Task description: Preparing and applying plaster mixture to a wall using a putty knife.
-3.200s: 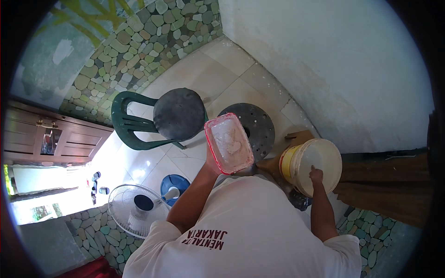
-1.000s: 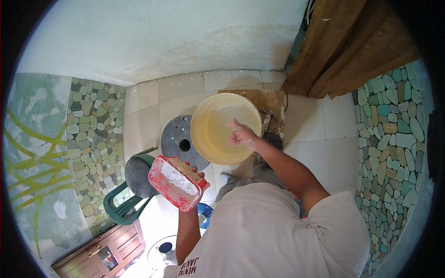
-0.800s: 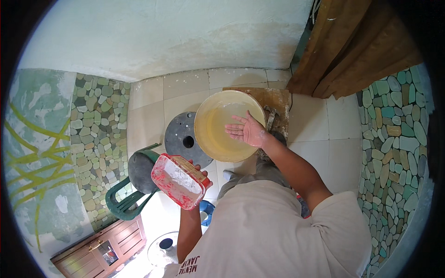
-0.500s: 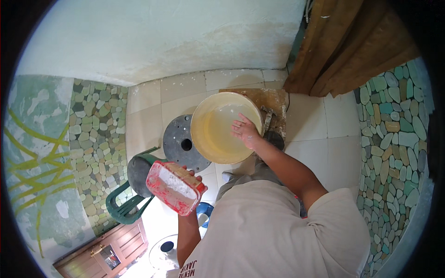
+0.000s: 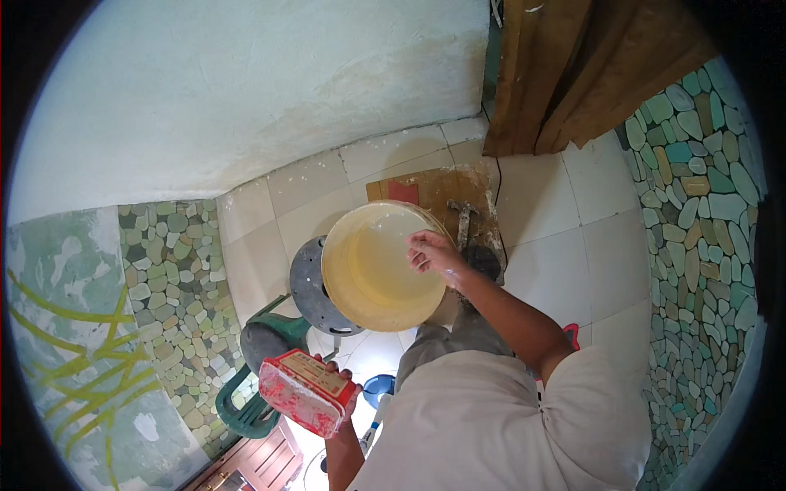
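A person grips a red, rectangular plastic tub (image 5: 299, 401), tilted and smeared with chalky white residue, in the left hand (image 5: 348, 394), at the lower left of a large, round, cream-yellow plastic bucket (image 5: 348, 266). The right hand (image 5: 434, 252), its fingers loosely half curled and slightly apart, hangs over the right side of the bucket's mouth. A dark grey, round disc pierced with holes (image 5: 307, 274) shows left of the bucket. To its upper right, a white-spattered hammer (image 5: 463, 211) lies on a worn brown board (image 5: 481, 184). Pale, white-flecked floor tiles (image 5: 307, 182) surround the bucket; beyond rises a rough, whitish plaster wall (image 5: 262, 90), with smooth green stone cladding (image 5: 696, 245) far right.
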Demonstrator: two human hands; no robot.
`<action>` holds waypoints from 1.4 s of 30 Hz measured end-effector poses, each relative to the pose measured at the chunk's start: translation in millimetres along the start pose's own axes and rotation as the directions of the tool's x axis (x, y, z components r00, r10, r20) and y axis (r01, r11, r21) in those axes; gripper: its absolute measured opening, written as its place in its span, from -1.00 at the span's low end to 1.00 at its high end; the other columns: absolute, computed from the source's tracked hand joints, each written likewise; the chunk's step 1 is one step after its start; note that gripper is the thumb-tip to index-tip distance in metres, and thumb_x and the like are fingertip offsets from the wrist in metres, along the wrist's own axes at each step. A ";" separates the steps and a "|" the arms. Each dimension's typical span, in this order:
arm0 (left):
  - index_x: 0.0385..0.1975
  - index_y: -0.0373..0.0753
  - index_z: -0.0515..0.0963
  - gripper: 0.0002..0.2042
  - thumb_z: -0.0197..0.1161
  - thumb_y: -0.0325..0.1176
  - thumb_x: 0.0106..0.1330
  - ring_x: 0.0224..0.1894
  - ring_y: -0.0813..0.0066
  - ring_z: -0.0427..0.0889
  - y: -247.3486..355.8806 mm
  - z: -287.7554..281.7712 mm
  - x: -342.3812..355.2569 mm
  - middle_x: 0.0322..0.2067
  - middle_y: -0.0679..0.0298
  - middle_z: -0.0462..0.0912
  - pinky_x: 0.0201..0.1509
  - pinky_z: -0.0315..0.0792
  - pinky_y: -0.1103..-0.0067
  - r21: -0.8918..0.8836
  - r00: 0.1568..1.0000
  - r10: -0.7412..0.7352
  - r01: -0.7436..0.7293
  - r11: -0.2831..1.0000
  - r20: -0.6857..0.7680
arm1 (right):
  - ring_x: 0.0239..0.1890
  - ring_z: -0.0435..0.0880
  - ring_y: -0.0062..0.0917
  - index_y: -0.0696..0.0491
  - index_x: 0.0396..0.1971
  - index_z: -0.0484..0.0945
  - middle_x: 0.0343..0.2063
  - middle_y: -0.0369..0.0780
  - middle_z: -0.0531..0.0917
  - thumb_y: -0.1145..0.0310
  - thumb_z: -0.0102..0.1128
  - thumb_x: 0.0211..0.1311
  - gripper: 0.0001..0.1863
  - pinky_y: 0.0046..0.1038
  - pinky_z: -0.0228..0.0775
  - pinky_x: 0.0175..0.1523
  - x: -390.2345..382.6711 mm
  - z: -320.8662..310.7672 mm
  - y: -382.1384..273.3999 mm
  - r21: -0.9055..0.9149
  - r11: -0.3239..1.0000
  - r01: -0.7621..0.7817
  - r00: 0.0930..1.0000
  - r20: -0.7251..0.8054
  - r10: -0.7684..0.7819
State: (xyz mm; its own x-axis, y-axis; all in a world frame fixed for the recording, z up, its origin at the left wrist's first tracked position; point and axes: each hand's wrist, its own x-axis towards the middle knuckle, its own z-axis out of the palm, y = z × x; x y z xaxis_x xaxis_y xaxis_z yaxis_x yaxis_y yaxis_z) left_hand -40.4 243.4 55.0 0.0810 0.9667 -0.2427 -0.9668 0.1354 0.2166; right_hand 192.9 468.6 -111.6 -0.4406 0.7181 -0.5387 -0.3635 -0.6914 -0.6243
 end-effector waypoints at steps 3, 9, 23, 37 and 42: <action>0.31 -0.09 0.12 -0.36 0.07 0.04 0.30 0.20 0.17 0.30 0.5 2.4 7.0 0.15 0.18 0.31 0.18 0.24 -0.03 0.032 1.000 0.026 -0.026 0.999 -0.001 | -0.57 0.52 -0.68 -0.01 -0.24 0.51 -0.55 -0.36 0.53 0.27 0.06 0.29 -0.85 -0.61 0.36 -0.51 7.2 -16.7 -33.8 0.094 0.995 -0.036 0.999 -0.019 0.038; 0.30 -0.13 0.14 -0.39 0.09 -0.01 0.31 0.17 0.17 0.33 0.0 1.8 18.1 0.12 0.18 0.34 0.15 0.27 -0.01 -0.010 0.995 0.084 -0.085 0.996 -0.059 | -0.68 0.40 -0.73 -0.02 -0.35 0.49 -0.60 -0.37 0.54 0.24 0.10 0.26 -0.86 -0.65 0.26 -0.57 84.7 -69.8 -52.3 -0.009 1.000 -0.019 0.987 -0.158 0.017; 0.27 -0.09 0.19 -0.37 0.16 0.03 0.25 0.14 0.12 0.38 5.2 -12.7 31.3 0.07 0.18 0.41 0.13 0.25 -0.06 -0.015 0.934 0.173 -0.187 0.982 -0.313 | 0.10 0.47 -0.15 0.05 0.14 0.31 0.03 -0.01 0.49 0.24 0.34 0.01 -0.34 -0.20 0.34 0.17 269.9 -97.3 72.1 -0.988 0.123 -0.094 0.990 -0.106 -0.093; 0.28 -0.11 0.16 -0.29 0.24 0.03 0.19 0.14 0.06 0.38 -10.3 -20.2 16.4 0.08 0.13 0.40 0.14 0.25 -0.09 -0.053 0.875 0.271 -0.318 0.947 -0.402 | 0.16 0.37 -0.16 0.08 0.12 0.21 0.11 -0.05 0.34 0.33 0.43 -0.13 -0.23 -0.23 0.37 0.09 283.0 -112.5 93.5 -0.978 -0.163 -0.126 0.963 -0.081 -0.258; 0.29 -0.13 0.14 -0.25 0.31 0.00 0.14 0.15 0.04 0.37 -2.6 -27.3 2.1 0.08 0.12 0.39 0.17 0.23 -0.12 -0.029 0.914 0.265 -0.288 0.957 -0.306 | -0.21 0.60 -0.22 0.05 -0.26 0.44 -0.31 -0.06 0.58 0.43 0.26 -0.09 -0.68 -0.22 0.41 -0.19 286.2 -140.7 81.3 -0.980 0.191 -0.050 0.999 -0.053 -0.010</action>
State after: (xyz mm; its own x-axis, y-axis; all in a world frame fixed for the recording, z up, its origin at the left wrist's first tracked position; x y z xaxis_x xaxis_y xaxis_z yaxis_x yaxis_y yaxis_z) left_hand -44.3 239.2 28.1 -0.2566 0.8535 -0.4535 -0.9559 -0.1548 0.2496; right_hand 152.7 629.1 -396.1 -0.3929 0.7280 -0.5618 0.7573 -0.0904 -0.6467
